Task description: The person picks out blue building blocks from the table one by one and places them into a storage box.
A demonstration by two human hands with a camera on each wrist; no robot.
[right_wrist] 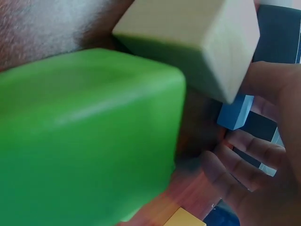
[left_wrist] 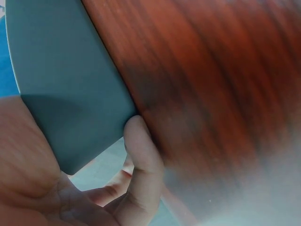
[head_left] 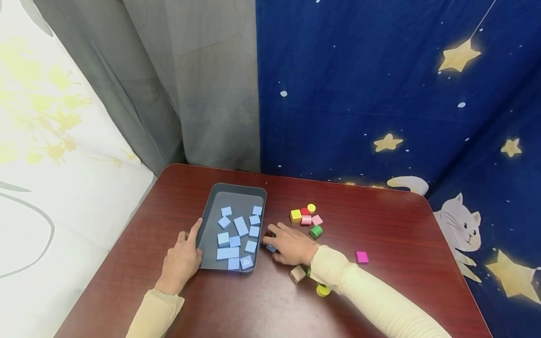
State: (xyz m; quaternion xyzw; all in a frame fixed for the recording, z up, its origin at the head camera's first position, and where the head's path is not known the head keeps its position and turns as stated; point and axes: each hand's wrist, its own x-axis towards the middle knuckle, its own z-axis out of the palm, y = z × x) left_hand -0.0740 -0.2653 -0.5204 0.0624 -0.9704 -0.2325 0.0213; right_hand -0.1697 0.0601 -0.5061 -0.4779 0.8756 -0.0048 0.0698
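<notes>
On the table, the left hand grips the left edge of a grey tray. In the left wrist view its fingers curl against the tray's outer wall. Several light blue blocks lie inside the tray, such as a long one. Just right of the tray, the right hand pinches a blue block between thumb and fingers, low at the table. The hand partly hides that block in the head view. A wooden block and a green block are near the right wrist.
Beyond the right hand sit a yellow block, a red piece, a yellow round piece, pink pieces and a green cylinder. A magenta block is farther right. A yellow piece lies below the right sleeve.
</notes>
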